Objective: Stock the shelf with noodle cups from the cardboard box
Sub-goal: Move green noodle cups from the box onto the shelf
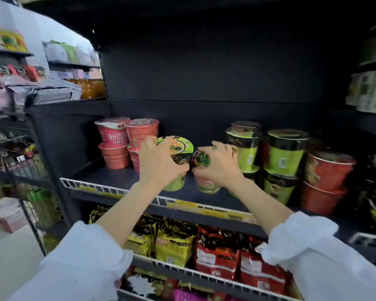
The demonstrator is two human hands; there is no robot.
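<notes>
White sleeves fill the foreground, above packets of noodles on the lower shelf. Both forearms reach over the white wire rail onto the dark shelf. Left hand curls round a green noodle cup; right hand grips a second cup (tilted, lid facing the camera), the two cups touching. Pink cups stand stacked behind on the left, green and red stacks on the right.

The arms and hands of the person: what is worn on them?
Both arms wear loose white sleeves with gathered, frilled cuffs, pushed up so the forearms are bare. The right hand has a ring with a green stone on one finger. The left hand shows no ring or glove.
</notes>
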